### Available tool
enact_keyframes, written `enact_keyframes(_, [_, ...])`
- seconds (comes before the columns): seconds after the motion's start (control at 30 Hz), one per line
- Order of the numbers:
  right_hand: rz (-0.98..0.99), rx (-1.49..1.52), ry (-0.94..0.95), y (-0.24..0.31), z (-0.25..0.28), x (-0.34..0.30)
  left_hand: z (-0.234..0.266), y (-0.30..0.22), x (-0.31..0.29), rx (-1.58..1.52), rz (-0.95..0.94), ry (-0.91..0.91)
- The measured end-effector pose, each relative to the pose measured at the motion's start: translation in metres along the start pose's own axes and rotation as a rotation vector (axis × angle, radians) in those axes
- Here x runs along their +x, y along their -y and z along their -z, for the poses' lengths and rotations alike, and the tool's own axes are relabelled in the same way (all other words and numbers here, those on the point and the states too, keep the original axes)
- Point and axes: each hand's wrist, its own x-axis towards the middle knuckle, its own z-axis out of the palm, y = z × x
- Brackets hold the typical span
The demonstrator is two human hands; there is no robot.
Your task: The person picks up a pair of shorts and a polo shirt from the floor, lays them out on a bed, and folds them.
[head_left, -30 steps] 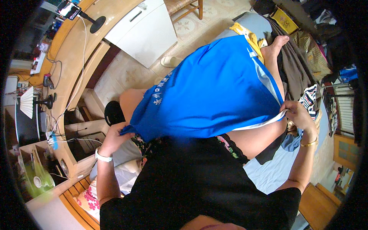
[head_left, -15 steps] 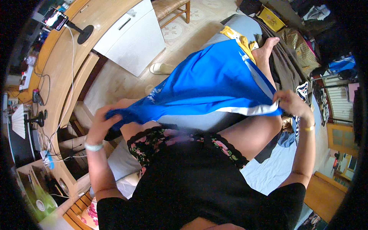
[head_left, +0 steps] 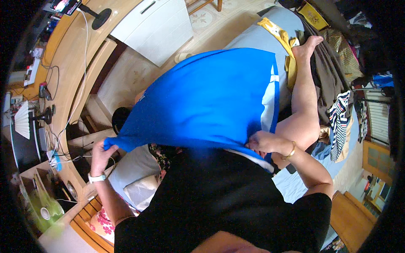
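A bright blue garment (head_left: pixel 202 97) with a white side panel is spread taut across my lap; its exact kind does not show. My left hand (head_left: pixel 101 158) pinches its near left corner, which is bunched between thumb and fingers. Near the right end of the same edge, my right hand (head_left: pixel 270 143) is closed on the cloth, fingers curled in. A white-edged part of the garment hangs below that hand. The cloth covers most of my lap and my left leg.
A yellow cloth (head_left: pixel 288 44) lies by my bare foot on the grey bed (head_left: pixel 244 31). Striped clothing (head_left: pixel 338 122) lies to the right. Along the left runs a wooden desk (head_left: pixel 65 80) with cables, a fan-shaped lamp (head_left: pixel 22 120) and a phone on a stand (head_left: pixel 95 17).
The garment has come nearer my body and spread wider. My left hand moved down and slightly left; my right hand moved inward and down, both still holding the cloth.
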Motion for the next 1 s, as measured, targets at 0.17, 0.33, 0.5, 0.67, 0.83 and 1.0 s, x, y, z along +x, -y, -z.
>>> enact_keyframes(0.17, [0.022,-0.648,-0.642,0.002,-0.014,0.003,-0.031,0.041,0.002,0.045,-0.031,0.061])
enact_keyframes(0.33, [-0.073,-0.679,-0.857,0.002,-0.031,0.003,-0.038,0.049,0.013,0.039,-0.026,0.043])
enact_keyframes(0.5, [-0.154,-0.643,-0.879,0.001,-0.039,0.002,-0.043,0.047,0.021,0.083,-0.083,0.02])
enact_keyframes(0.67, [-0.084,-0.589,-0.973,0.001,-0.044,0.008,-0.045,0.046,0.024,0.024,-0.143,0.009])
enact_keyframes(0.83, [-0.068,-0.653,-0.899,0.005,-0.041,0.007,-0.042,0.045,0.023,0.069,-0.088,0.008])
enact_keyframes(1.0, [0.073,-0.696,-0.805,-0.012,-0.046,0.01,-0.053,0.068,0.019,0.0,-0.132,0.023])
